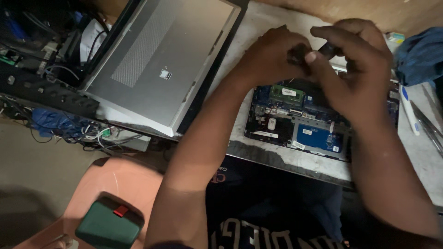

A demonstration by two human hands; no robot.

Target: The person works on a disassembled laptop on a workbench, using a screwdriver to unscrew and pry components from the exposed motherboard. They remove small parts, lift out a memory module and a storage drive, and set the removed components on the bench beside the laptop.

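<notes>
Up above the bench, 2 hands meet over an opened laptop base. The left hand [272,57] is curled, its fingertips pinched on one end of a small dark blurred object [300,54], while the right hand [355,69] arches over from the other side and pinches a dark part at about the same height. What the object is cannot be told; its long axis seems to run roughly from hand to hand, level with the bench, though blur hides which end leads.

Directly beneath both hands lies the blue laptop circuit board [318,133], with a green memory module [287,93] just under the left hand's knuckles. Left of the left forearm rests a silver rectangular laptop cover [157,64]. Right of the right hand lie a white and blue pen-shaped tool [409,110] and a crumpled blue cloth [422,55]. Below the left elbow sits a green box with a red clasp [108,223].
</notes>
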